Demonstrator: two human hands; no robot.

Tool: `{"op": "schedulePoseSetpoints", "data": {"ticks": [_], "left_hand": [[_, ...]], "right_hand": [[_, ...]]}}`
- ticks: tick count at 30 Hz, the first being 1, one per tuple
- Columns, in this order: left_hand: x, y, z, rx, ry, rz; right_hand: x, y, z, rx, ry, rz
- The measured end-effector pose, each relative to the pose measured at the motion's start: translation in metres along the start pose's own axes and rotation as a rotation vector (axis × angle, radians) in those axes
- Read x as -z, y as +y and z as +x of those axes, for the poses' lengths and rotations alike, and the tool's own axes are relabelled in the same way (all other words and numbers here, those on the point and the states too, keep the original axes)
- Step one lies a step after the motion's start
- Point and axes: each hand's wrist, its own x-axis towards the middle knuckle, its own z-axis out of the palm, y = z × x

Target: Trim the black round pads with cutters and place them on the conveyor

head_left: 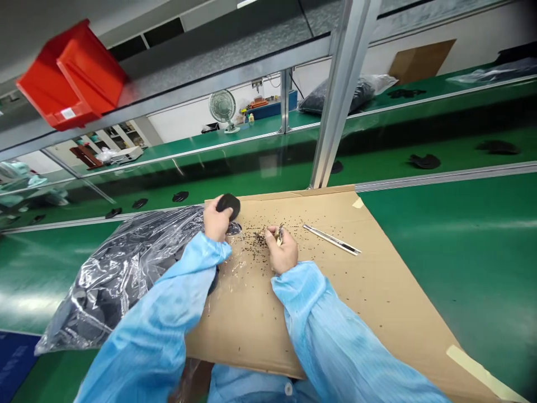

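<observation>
My left hand [216,221] grips a black rounded flat piece [229,207] above the left edge of a cardboard sheet [331,313]. In my right hand [283,252] is a small metallic tool [280,234], partly hidden by the fingers; its exact kind I cannot make out. Small black bits [258,242] lie scattered on the cardboard around that hand, thickest just left of it. A slim craft knife [332,239] rests on the sheet to the right. Beside my left arm is a clear plastic bag [138,263] full of dark pieces.
Beyond the cardboard runs a green conveyor belt [251,173] with several black pieces on it. A metal post [342,95] rises at the sheet's far edge. Overhead at left, a red bin [75,73] sits by a shelf. A fan [222,107] stands on the far bench.
</observation>
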Motion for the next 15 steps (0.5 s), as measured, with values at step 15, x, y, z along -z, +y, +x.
{"op": "schedulePoseSetpoints", "data": {"ticks": [15], "left_hand": [[-0.087, -0.013, 0.062, -0.211, -0.399, 0.768]], "right_hand": [[-0.005, -0.006, -0.004, -0.084, 0.059, 0.143]]}}
